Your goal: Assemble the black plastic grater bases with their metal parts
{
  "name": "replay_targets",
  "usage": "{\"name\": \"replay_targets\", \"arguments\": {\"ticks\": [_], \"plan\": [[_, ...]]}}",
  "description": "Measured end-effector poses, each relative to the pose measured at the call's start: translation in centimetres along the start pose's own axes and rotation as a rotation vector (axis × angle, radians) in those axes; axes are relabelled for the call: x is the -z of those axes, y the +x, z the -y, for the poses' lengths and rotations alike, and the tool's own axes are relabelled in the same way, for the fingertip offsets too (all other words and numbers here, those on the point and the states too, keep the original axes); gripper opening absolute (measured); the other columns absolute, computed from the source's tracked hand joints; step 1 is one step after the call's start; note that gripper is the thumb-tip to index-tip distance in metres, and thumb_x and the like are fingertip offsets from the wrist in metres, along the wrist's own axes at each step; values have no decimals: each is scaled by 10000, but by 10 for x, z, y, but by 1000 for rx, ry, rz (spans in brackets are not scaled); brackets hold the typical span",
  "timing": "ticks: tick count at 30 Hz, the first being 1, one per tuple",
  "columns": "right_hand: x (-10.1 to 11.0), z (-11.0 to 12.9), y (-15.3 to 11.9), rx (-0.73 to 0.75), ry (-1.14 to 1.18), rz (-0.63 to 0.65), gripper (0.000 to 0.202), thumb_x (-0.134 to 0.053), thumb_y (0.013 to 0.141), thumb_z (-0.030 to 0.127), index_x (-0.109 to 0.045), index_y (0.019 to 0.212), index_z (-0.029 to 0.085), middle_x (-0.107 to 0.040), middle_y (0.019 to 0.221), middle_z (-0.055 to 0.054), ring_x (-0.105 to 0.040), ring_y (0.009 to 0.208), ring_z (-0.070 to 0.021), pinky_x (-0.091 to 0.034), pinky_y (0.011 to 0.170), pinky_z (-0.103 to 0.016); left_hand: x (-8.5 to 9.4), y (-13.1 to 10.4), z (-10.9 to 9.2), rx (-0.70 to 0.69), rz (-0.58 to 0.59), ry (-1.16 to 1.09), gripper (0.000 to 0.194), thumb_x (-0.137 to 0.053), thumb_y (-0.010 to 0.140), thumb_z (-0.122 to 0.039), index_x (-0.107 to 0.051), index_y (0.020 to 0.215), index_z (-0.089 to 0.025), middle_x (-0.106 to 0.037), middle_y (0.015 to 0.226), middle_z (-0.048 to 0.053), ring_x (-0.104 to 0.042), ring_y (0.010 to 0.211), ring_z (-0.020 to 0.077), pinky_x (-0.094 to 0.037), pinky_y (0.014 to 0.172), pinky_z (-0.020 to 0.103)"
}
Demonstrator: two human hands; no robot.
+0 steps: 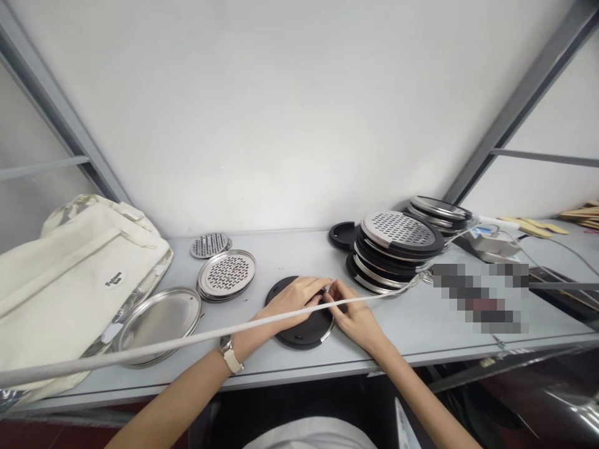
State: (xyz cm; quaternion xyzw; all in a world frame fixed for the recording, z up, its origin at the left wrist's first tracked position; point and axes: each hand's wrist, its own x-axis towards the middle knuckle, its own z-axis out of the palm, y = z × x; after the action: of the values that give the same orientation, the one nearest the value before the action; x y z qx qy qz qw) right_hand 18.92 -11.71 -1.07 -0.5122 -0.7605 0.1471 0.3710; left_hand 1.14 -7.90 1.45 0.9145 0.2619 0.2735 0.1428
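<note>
A round black lid (304, 333) lies on the grey table in front of me, with a strip of shiny metal showing at its lower right edge. My left hand (292, 302) is laid over it, fingers bent and thumb tucked in, pressing on its surface. From the right, my right hand (353, 315) meets the left fingertips at the lid's upper right edge, thumb and fingers pinched together. Something small and shiny shows between the fingertips, too small to name. A white cable (262, 321) passes in front of both hands.
Grater discs (227, 274) and round metal plates (159, 321) lie left, beside a cream cloth bag (88, 268). On the right stand stacked graters with black rims (397, 249), a loose black ring (344, 236) and a white power adapter (496, 243). The table's front edge (327, 369) is close.
</note>
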Motion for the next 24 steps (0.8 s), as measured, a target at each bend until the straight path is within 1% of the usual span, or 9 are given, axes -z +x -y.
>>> {"name": "replay_targets", "arguments": {"ticks": [2,4,9,15,20,24], "plan": [[-2,-2,0,10,-9,-9,152,-455,901,319,-401,796,223,-508,739,0,-487,695,-171,-397,664,-300,-1,-1,1,0,-6,2,403,-430,907,-150,-413,1305,-210,-566,1234,63,-537,1111,173,-432,975,336],[-3,-3,1,15,-14,-20,156,-468,897,325,-405,797,223,-512,739,-2,-493,693,-171,-402,662,-301,-1,-1,2,-7,-6,3,399,-426,910,-157,-418,1304,-213,-568,1240,61,-538,1119,170,-428,983,338],[-3,-5,0,43,4,-34,90,-433,909,273,-463,844,220,-566,798,-26,-543,758,-183,-431,696,-309,-1,-1,2,-2,-16,10,374,-438,913,-171,-438,1285,-208,-581,1230,53,-551,1108,169,-436,975,326],[-1,-4,1,65,15,-50,139,-409,923,269,-534,903,213,-617,869,-58,-583,836,-206,-461,723,-318,-1,-1,1,7,-16,34,378,-454,906,-163,-442,1281,-211,-587,1216,59,-566,1089,179,-457,953,332],[-3,-5,1,85,14,-34,169,-381,930,248,-543,954,211,-631,942,-76,-587,902,-219,-467,765,-334,-1,0,0,24,-6,21,362,-445,911,-171,-448,1271,-210,-569,1244,66,-547,1129,185,-456,970,340],[-3,-5,1,76,22,-13,183,-361,933,237,-542,955,218,-634,936,-75,-593,890,-222,-468,772,-345,1,-1,-1,43,18,-6,361,-420,919,-178,-435,1278,-212,-561,1252,67,-545,1138,189,-452,980,359]]}}
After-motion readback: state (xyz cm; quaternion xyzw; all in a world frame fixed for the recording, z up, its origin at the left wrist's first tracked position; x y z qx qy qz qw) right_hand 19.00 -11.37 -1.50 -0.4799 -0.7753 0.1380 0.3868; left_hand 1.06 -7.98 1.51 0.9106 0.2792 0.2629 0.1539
